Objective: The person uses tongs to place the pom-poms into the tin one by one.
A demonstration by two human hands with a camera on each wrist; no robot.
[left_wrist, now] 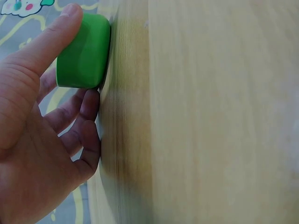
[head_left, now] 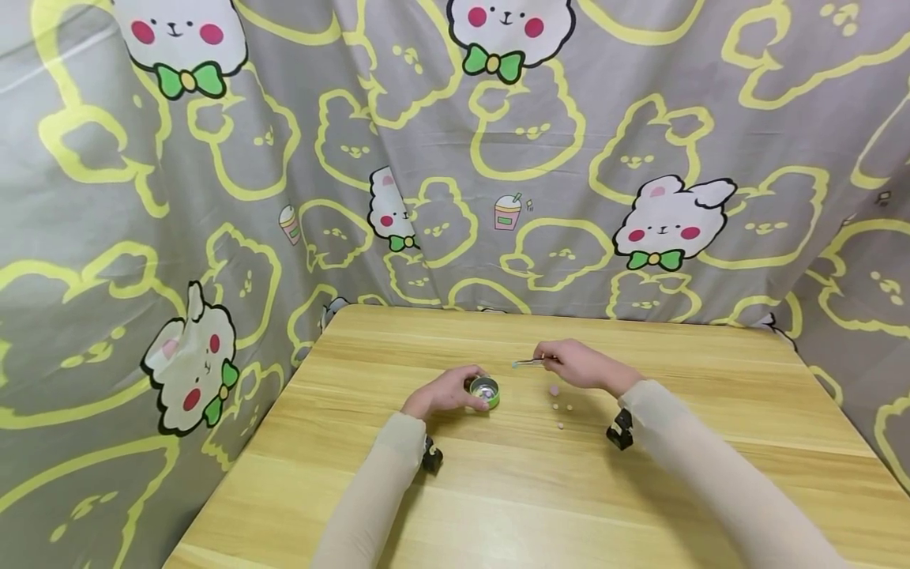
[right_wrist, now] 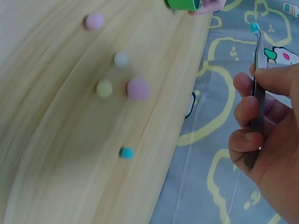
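Note:
My left hand (head_left: 448,390) holds a small green round tin (left_wrist: 84,56) upright on the table, thumb on one side and fingers round the other. A few small pale bits show inside the tin in the head view. To the right, my right hand (head_left: 579,366) pinches a pair of metal tweezers (right_wrist: 258,105) above the table. At the tweezers' tips is a small teal pom-pom (right_wrist: 254,28), off to the right of the tin. Below the right hand lie a large pink pom-pom (right_wrist: 138,88), a smaller pink pom-pom (right_wrist: 95,21), a white one (right_wrist: 120,59) and a yellow one (right_wrist: 104,88).
Another teal pom-pom (right_wrist: 126,153) lies on the wooden table (head_left: 498,490), apart from the others. A grey curtain (head_left: 441,118) with yellow and white cartoon figures hangs along the table's back and sides. Each wrist carries a small black camera.

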